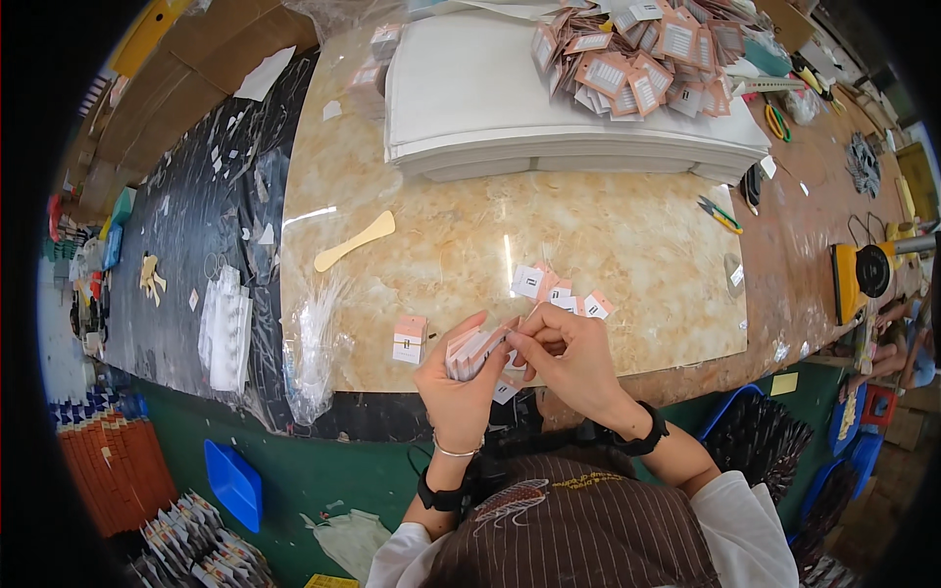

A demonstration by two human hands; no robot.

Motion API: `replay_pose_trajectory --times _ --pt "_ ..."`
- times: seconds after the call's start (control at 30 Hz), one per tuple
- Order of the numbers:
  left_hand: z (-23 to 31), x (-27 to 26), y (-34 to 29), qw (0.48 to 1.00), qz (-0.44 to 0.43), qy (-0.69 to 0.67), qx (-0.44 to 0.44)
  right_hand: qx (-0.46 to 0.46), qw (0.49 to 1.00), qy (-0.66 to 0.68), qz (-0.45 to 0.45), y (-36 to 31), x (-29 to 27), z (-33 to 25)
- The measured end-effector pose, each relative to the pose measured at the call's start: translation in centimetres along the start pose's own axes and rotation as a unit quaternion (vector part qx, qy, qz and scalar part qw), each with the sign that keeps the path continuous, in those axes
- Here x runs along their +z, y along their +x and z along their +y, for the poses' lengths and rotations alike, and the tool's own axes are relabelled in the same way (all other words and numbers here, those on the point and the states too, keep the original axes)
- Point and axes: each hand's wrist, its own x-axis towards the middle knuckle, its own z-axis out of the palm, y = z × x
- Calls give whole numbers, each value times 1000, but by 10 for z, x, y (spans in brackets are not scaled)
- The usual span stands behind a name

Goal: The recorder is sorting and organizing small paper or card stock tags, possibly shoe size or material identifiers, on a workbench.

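1. Work in hand, at the lower centre of the frame, looks partway along; a small stack of tags point(465, 360) is gathered in the left hand point(453, 397), while several loose tags point(564, 294) lie spread on the tabletop point(441, 250), just beyond the right hand point(571, 361).
2. One part seems done; left of the hands, a bundle of tags point(410, 345) lies flat with a yellowish band around it; much seems left, since a large, jumbled heap of tags point(642, 64) sits at the upper right, on a thick pile of white sheets point(461, 83).
3. Left grip: thumb and fingers are clamped on the stack from both sides; right grip: thumb and forefinger come near each other at the stack's right edge, but I cannot tell whether they pinch a tag, a string or nothing.
4. The held stack is tilted, its cards slightly fanned so that pale edges show; colours are salmon pink and white; the loose tags share them, with small dark marks on their white faces; the banded bundle looks neater, pink towards the top, white below.
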Motion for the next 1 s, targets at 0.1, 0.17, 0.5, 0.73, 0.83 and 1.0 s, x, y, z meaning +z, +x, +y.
replay_pose_trajectory --times 0.1,0.17,0.5,0.73,0.83,1.0 --pt "-3 -1 -2 996 -3 75 46 6 1000 -4 3 0 0 -2" --pt "-8 -3 -1 993 -13 103 60 17 1000 2 -9 1 -2 -3" --pt "-15 -10 0 973 -114 181 83 155 960 135 -190 14 -44 20" --pt "-37 -24 -18 963 -203 179 -16 152 987 45 31 26 -60 29" --pt "-46 -33 -24 959 -209 174 -80 123 990 26 67 45 -74 36" --pt "-47 -50 -26 955 -118 264 -62 75 981 -109 139 75 -85 38"
